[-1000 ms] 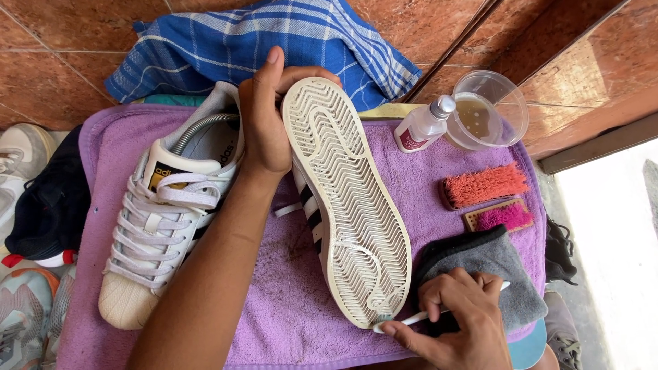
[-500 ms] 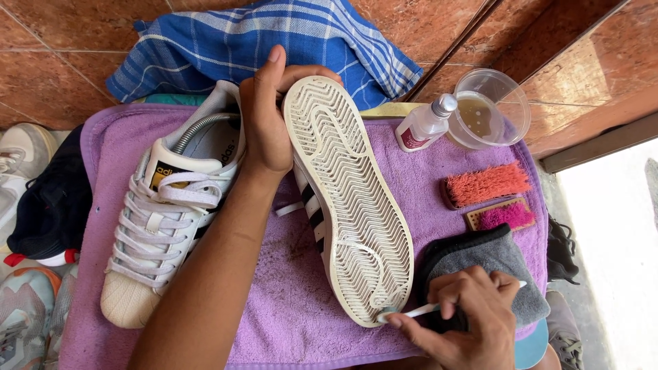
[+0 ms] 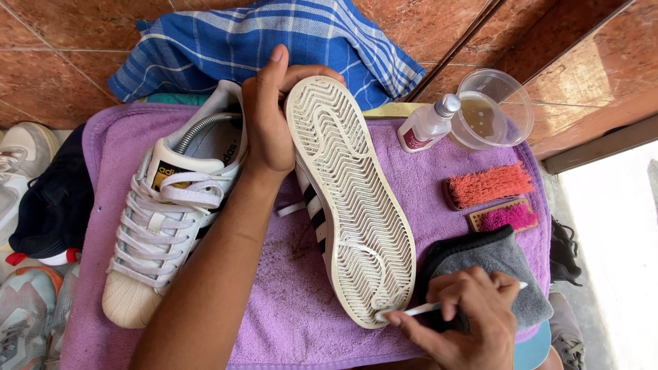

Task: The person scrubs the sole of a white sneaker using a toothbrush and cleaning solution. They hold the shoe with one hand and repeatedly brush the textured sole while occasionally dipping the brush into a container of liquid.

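Observation:
My left hand [image 3: 269,120] grips the heel of a white sneaker with black stripes, turned on its side so its ribbed sole [image 3: 349,199] faces up. My right hand [image 3: 466,315] pinches a thin white stick [image 3: 411,312] whose tip touches the sole's toe end. The second white sneaker [image 3: 171,205] lies upright to the left, laces up, on the purple towel [image 3: 274,301].
A grey cloth [image 3: 504,257] lies under my right hand. An orange brush [image 3: 490,185], a pink brush [image 3: 507,217], a small spray bottle [image 3: 428,123] and a clear plastic cup [image 3: 493,109] sit at right. A blue checked cloth [image 3: 260,34] lies behind; other shoes [image 3: 27,205] sit at left.
My right hand has shifted the stick slightly along the toe end of the sole. The left hand and both sneakers have stayed in place.

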